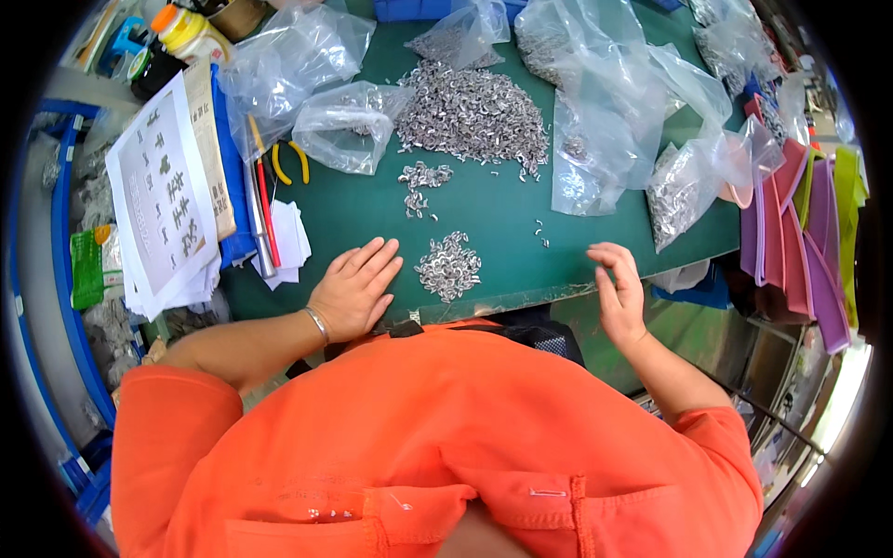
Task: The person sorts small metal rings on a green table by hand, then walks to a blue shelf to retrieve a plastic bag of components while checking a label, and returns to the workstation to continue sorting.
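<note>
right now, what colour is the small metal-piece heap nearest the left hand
The small metal-piece heap is silvery grey, shown best in the head view.

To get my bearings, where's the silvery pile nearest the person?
In the head view, the pile lies near the table's front edge, right of the left hand.

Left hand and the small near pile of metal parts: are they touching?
Apart. The head view shows a strip of green tabletop between the left hand and the small near pile.

Workshop: green workbench [502, 209], heap of small silvery parts [474, 112], part-filled clear bags [684, 191], yellow-handled pliers [276, 165].
</note>
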`<state>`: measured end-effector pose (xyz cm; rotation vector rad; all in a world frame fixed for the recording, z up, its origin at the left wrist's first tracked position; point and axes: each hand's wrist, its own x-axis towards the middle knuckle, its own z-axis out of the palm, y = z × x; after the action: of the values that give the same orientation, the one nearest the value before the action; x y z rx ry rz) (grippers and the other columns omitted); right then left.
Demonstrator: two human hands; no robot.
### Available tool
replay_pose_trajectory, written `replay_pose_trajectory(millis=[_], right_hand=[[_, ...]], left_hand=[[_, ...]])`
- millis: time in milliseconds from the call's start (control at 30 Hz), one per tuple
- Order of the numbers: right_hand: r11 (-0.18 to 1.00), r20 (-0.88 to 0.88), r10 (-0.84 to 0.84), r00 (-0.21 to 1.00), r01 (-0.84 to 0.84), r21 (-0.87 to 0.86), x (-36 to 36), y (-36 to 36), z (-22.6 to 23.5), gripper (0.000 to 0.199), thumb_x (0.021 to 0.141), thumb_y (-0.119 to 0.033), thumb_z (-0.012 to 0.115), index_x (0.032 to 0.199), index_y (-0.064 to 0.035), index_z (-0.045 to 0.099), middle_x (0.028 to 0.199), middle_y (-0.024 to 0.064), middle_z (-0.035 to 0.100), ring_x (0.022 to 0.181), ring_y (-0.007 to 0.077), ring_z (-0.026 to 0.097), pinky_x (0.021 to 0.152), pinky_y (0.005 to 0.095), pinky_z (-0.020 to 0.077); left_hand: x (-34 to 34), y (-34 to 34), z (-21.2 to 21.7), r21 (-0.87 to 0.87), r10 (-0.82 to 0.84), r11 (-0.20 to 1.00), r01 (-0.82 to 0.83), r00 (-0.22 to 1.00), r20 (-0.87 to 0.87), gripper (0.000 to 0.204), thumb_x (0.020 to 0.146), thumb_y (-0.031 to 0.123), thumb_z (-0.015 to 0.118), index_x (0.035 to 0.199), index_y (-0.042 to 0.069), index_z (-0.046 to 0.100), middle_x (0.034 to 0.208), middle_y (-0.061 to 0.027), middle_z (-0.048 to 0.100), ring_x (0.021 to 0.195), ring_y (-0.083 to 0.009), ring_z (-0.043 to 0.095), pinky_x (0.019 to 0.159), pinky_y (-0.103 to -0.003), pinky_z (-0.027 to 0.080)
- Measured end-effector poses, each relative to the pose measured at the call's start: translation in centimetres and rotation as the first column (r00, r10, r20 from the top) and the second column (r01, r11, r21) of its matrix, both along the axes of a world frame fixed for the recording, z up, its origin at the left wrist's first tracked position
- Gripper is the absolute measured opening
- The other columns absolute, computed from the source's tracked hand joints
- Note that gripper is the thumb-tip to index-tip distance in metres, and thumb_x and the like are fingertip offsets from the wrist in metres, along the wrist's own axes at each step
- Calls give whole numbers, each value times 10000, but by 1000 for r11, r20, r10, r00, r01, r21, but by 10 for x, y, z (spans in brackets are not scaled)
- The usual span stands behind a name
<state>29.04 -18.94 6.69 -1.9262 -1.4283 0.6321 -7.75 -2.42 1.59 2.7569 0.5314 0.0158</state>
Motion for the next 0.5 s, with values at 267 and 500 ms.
replay_pose_trajectory(millis=[267, 500], right_hand=[[791, 150, 509, 848, -529, 308, -80, 117, -33, 389, 742, 106, 534, 1109, 1, 604, 1151, 162, 598, 1104, 356, 553, 943, 410, 459], [642, 395, 632, 667, -736, 215, -84, 148, -69, 389, 727, 69, 542, 1094, 0, 652, 1237, 140, 596, 1151, 327, 549, 981, 392, 452]], left_hand=[[2, -5, -1, 38, 21, 999, -23, 998, 53, 569, 819, 173, 642, 1344, 35, 472, 1482, -161, 379, 1363, -334, 369, 1079, -463, 332], [-1, -21, -4, 128, 143, 977, -168, 972, 189, 498, 827, 140, 632, 1305, 56, 520, 1430, -131, 463, 1312, -324, 442, 1055, -453, 357]])
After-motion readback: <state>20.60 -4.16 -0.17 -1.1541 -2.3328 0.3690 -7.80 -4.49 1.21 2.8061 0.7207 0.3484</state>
